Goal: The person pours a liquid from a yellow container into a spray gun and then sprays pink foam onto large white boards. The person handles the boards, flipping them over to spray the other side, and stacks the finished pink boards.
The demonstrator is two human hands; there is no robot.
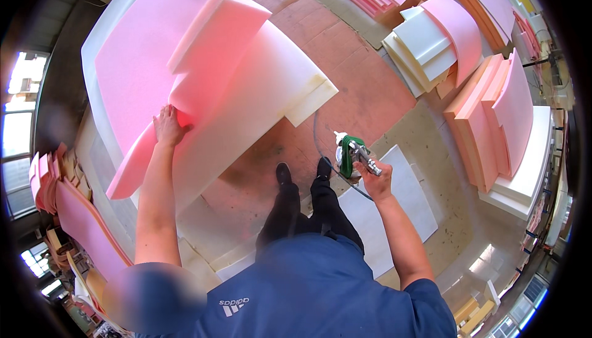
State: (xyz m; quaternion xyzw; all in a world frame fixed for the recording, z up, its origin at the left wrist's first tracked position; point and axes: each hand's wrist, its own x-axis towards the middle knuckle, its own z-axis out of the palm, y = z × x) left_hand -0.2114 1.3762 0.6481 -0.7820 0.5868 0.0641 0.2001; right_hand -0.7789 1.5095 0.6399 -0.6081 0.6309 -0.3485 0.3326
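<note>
My left hand (169, 126) is on a pink foam piece (213, 36) at the left, gripping it where it bends and creases; some of its fingertips are hard to make out. The stepped pink piece rests on a wide pink foam sheet (139, 60), with a white foam slab (265, 66) beside and below it. Away from the foam, at the right, my right hand (377, 181) is closed round a spray gun (364, 158) with a green-banded container and a pale nozzle pointing up and left. A thin dark hose (316, 137) curves past it.
Stacked pink and white foam blocks (493, 122) stand at the right, with curved foam pieces (431, 42) farther back. A white sheet (388, 205) lies on the floor near my right arm. More pink foam (89, 227) leans at the left. Reddish boards (351, 60) cover part of the floor.
</note>
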